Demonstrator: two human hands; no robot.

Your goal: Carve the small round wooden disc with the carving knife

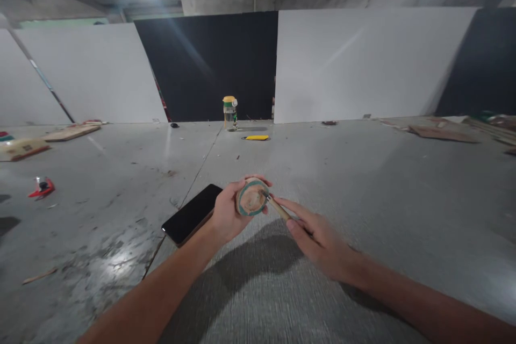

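Note:
My left hand (228, 212) is wrapped around a small round piece (253, 200), tan and hollowed in the middle with a blue-green ring near its rim. Its open face is tilted toward me. In my right hand (318, 236) is a slim carving tool (280, 209) with a light wooden handle and a short metal end. That metal end touches or lies just over the hollow near the right side; I cannot tell which. A black smartphone (193, 214) lies beside my left wrist, partly behind the hand.
Farther off stand a clear bottle with a yellow lid (230, 114) and a yellow utility knife (256, 138). A red tool (41, 187) lies at left, a wood sliver (39, 276) below it. Boards (443, 133) rest at right; white and black panels (209, 70) close off the back.

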